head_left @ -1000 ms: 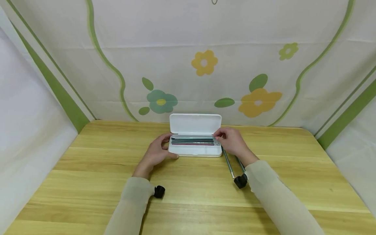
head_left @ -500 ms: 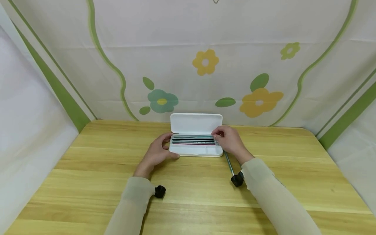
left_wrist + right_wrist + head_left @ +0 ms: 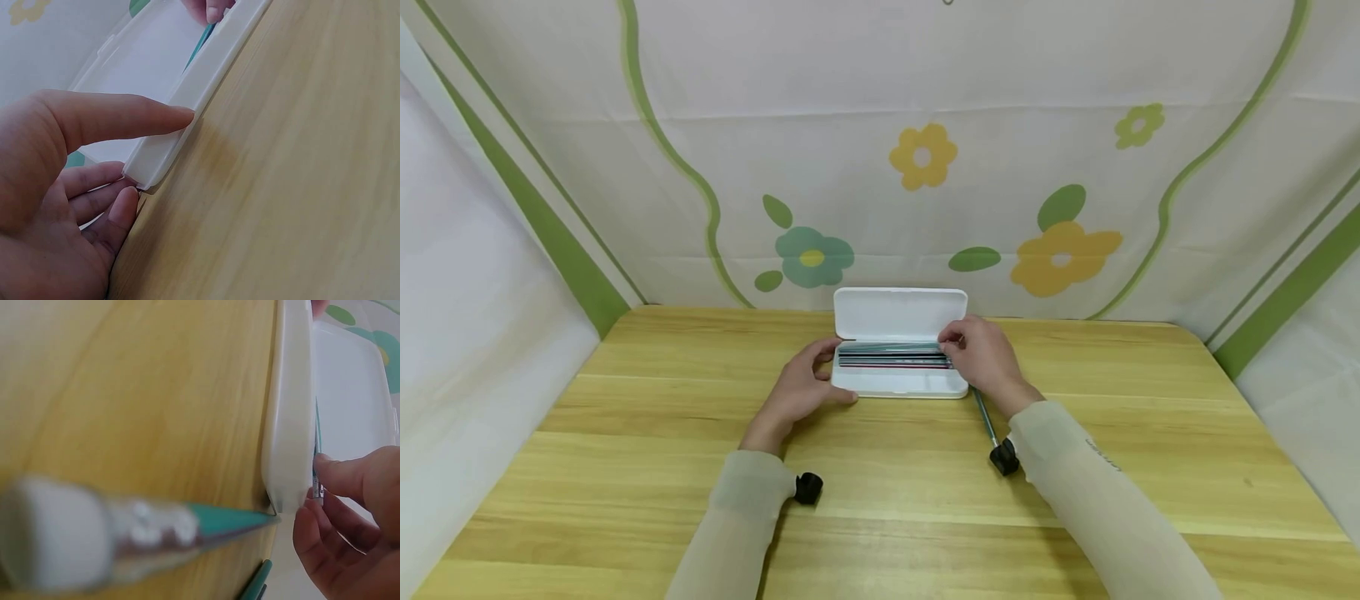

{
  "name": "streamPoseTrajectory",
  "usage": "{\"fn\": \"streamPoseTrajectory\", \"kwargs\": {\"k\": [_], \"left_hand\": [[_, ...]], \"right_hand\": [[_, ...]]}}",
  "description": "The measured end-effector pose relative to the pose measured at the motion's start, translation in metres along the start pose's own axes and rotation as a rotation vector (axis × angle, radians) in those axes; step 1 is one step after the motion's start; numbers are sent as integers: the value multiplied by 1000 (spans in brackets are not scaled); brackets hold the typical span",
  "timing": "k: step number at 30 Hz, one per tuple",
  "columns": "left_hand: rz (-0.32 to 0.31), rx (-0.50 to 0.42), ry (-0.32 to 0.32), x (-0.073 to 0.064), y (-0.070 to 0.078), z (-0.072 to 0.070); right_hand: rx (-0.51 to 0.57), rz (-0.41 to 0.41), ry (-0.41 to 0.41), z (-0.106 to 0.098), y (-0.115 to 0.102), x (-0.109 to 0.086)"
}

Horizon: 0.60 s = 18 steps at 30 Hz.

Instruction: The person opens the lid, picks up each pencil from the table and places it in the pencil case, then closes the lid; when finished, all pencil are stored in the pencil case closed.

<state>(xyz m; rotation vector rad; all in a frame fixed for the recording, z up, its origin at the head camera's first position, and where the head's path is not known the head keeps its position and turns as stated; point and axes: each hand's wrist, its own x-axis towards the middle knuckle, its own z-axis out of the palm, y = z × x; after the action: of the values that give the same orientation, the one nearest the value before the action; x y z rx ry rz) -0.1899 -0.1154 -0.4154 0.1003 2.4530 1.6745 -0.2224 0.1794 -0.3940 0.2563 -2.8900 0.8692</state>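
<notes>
A white pencil case (image 3: 917, 384) lies open at the back of the table, its lid (image 3: 900, 313) raised behind it. Several pencils (image 3: 891, 361), mostly dark green and one red, lie lengthwise inside. My left hand (image 3: 797, 390) holds the case's left end, thumb along the front wall (image 3: 169, 140), other fingers round the end. At the right end, my right hand (image 3: 987, 357) pinches a green pencil (image 3: 318, 484) near its eraser end, close over the back of the case. Its thumb and forefinger partly hide that end.
Another green pencil (image 3: 983, 417) lies on the wooden table (image 3: 880, 517) beside the case, partly under the right forearm; its eraser end (image 3: 56, 534) looms large in the right wrist view. A further green pencil (image 3: 255, 584) lies behind it. A flower-patterned curtain (image 3: 887, 208) hangs behind.
My right hand has shifted slightly left and inward, bringing its pencil in line with the others at the back of the case. The forearm now covers one table pencil. My left hand stays put.
</notes>
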Motion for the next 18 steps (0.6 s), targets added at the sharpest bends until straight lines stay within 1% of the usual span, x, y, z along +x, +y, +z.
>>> {"fn": "streamPoseTrajectory", "kwargs": {"k": [10, 18], "left_hand": [[-7, -2, 4, 1, -1, 0], [-9, -10, 0, 2, -1, 0]], "right_hand": [[-59, -21, 26, 1, 0, -2], [-42, -23, 16, 0, 1, -2]]}}
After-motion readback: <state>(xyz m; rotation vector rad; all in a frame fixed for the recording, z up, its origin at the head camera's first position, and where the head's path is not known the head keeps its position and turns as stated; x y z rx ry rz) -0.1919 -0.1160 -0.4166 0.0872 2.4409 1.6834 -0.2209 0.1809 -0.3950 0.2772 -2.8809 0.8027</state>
